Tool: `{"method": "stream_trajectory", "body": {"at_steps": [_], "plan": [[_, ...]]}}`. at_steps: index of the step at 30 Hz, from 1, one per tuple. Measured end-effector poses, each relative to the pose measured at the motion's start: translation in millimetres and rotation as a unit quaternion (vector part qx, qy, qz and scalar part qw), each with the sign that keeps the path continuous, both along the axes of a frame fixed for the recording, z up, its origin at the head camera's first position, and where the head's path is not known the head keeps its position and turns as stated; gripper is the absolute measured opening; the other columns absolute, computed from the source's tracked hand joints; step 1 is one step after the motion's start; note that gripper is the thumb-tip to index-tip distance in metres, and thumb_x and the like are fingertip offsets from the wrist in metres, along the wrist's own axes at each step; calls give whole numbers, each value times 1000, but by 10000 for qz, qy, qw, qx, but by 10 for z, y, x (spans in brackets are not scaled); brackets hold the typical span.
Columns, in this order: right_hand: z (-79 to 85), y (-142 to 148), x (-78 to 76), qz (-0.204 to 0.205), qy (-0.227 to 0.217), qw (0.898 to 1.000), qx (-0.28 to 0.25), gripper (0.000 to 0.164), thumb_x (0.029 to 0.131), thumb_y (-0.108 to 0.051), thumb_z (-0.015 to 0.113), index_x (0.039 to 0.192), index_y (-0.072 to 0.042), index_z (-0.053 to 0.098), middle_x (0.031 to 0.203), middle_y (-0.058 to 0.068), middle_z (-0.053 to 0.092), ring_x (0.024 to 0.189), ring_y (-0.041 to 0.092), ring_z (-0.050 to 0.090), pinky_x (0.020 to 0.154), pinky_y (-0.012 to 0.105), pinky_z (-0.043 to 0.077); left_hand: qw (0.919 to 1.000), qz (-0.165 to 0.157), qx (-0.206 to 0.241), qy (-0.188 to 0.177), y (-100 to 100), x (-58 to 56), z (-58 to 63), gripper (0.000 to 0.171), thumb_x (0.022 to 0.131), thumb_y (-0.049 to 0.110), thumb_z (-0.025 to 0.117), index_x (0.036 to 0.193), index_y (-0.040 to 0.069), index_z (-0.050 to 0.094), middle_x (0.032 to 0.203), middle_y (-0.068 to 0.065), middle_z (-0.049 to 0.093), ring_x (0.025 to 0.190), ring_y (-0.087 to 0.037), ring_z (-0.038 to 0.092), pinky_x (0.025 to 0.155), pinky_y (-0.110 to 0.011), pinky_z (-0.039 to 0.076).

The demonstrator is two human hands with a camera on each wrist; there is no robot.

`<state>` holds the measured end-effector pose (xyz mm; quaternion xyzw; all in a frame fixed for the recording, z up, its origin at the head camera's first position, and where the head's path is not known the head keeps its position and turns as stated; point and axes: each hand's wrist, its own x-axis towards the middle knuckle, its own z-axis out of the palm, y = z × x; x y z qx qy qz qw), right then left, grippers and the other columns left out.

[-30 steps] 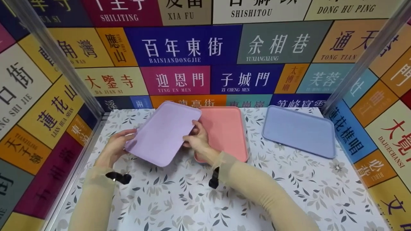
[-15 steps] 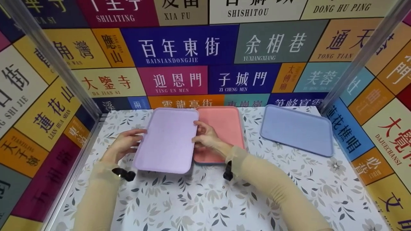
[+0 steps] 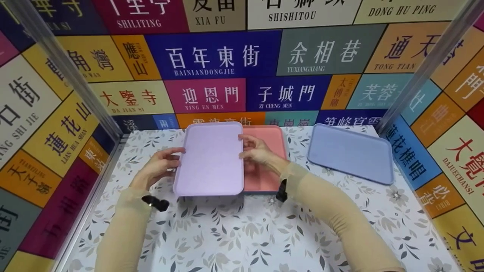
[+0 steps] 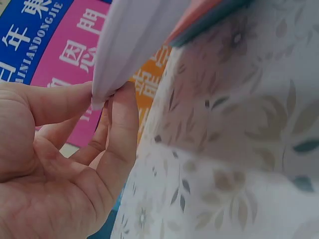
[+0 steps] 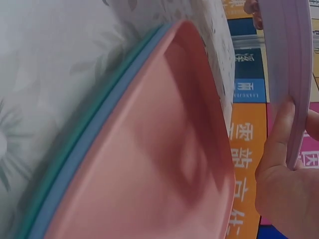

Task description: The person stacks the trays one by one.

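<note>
A lilac rectangular tray (image 3: pixel 210 160) is held up over the table between both hands, its long sides running away from me. My left hand (image 3: pixel 160 166) pinches its left edge; in the left wrist view the thumb and fingers (image 4: pixel 123 124) close on the rim. On the opposite edge, my right hand (image 3: pixel 259 153) pinches the rim between thumb and fingers. Just right of and below the lilac tray lies a pink tray (image 3: pixel 270 173), partly covered by it and by the right hand. Under the pink one, the right wrist view shows a blue tray (image 5: pixel 70 174) and a green tray (image 5: pixel 45 184).
A periwinkle-blue tray (image 3: pixel 349 154) lies at an angle on the right of the table. The tabletop (image 3: pixel 227 234) has a white leaf-patterned cover. Panels with coloured street-name signs (image 3: pixel 211 54) stand at the back and both sides.
The lilac tray has turned from slanted to nearly straight and shifted right, overlapping more of the pink tray. Both hands have moved right with it, keeping their hold.
</note>
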<state>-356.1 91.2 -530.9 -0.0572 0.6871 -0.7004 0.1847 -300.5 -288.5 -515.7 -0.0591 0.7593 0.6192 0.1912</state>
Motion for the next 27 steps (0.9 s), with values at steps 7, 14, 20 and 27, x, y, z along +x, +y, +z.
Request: {"method": "stream_trajectory", "body": {"at_steps": [7, 14, 20, 27], "plan": [[-14, 299, -63, -34, 17, 9996, 297, 84, 87, 19, 74, 164, -8, 56, 128, 11, 71, 107, 16, 69, 85, 25, 67, 9999, 30, 95, 120, 283, -40, -60, 62, 105, 3, 65, 165, 16, 57, 144, -15, 63, 111, -20, 68, 85, -34, 67], [12, 574, -116, -185, 162, 9993, 286, 78, 89, 19, 74, 162, 0, 56, 115, 2, 71, 104, 13, 68, 85, 24, 67, 9996, 18, 233, 170, 579, -115, -71, 62, 103, 2, 65, 163, 16, 59, 139, -12, 63, 108, -21, 68, 83, -32, 65], [39, 861, -144, -245, 84, 9996, 59, 78, 91, 18, 72, 165, 1, 51, 112, -1, 70, 99, 10, 69, 82, 23, 66, 9990, 37, 359, 253, 872, -194, -98, 64, 99, 0, 66, 160, 17, 62, 136, -12, 63, 106, -20, 67, 88, -38, 65], [-22, 1190, -155, -319, 110, 9992, 190, 79, 93, 15, 72, 168, -1, 49, 120, 0, 64, 104, 10, 64, 80, 22, 63, 9983, 10, 449, 383, 1235, -269, -188, 64, 95, -5, 67, 156, 12, 65, 123, -10, 64, 91, -17, 70, 77, -35, 67]]}}
